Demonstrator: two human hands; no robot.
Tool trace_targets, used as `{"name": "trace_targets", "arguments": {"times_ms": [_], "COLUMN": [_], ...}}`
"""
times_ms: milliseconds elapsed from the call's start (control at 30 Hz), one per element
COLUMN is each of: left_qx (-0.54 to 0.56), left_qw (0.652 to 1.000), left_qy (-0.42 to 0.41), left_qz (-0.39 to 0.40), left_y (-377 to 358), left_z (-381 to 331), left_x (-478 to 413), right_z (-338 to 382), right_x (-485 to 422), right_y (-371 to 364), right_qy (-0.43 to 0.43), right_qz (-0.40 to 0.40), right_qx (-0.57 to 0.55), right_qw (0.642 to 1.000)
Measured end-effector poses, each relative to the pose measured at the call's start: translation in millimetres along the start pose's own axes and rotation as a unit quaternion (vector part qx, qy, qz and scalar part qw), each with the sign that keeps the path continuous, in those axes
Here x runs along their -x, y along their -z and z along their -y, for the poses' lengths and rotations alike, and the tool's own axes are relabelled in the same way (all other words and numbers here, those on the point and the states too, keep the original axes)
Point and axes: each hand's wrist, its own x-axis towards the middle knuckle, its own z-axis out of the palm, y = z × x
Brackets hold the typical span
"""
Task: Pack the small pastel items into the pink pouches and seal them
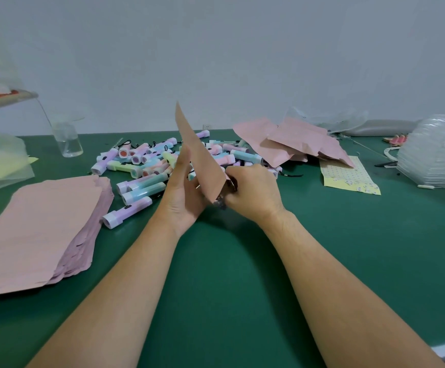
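Your left hand (183, 192) holds a pouch (200, 158) upright at frame centre, fingers flat along its side; your right hand (250, 192) is closed at its lower mouth, apparently pushing an item in, though I cannot tell what it grips. The pouch looks thin, light and floppy, so pinch near the opening. Loose items (147, 166) lie behind on the tabletop (229, 274); empty pouches (38, 229) lie stacked at left.
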Motion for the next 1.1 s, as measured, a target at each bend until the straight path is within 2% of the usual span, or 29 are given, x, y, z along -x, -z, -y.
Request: {"name": "trace_targets", "arguments": {"times_ms": [133,333,433,500,600,767,1000,1100], "left_qx": [-0.055,-0.114,-0.078,-0.007,0.072,0.109,0.055,0.044], "left_qw": [0.998,0.993,0.997,1.0,0.997,0.989,0.991,0.991], "left_qy": [-0.006,0.021,0.014,0.003,-0.014,-0.053,-0.078,-0.085], "left_qz": [-0.018,-0.018,0.013,0.004,-0.033,-0.08,-0.092,-0.098], "left_y": [1,-12,-14,-12,-5,-1,2,0], "left_z": [1,-2,-4,-4,-4,-5,-1,-2], "left_x": [-3,1,2,4,1,-4,-4,-4], "right_z": [4,15,20,19,17,22,38,38], "right_x": [0,-2,-4,-5,-5,-3,-4,-6], "right_y": [-1,8,7,5,0,0,1,-1], "right_qy": [-0.034,0.07,0.074,0.037,-0.075,-0.157,-0.087,-0.033], "right_qz": [0.016,0.028,0.018,0.012,0.027,-0.049,-0.103,-0.079], "right_qx": [-0.008,0.098,0.099,0.078,0.033,-0.037,-0.075,-0.095], "right_qw": [0.999,0.992,0.992,0.996,0.996,0.986,0.988,0.992]}}
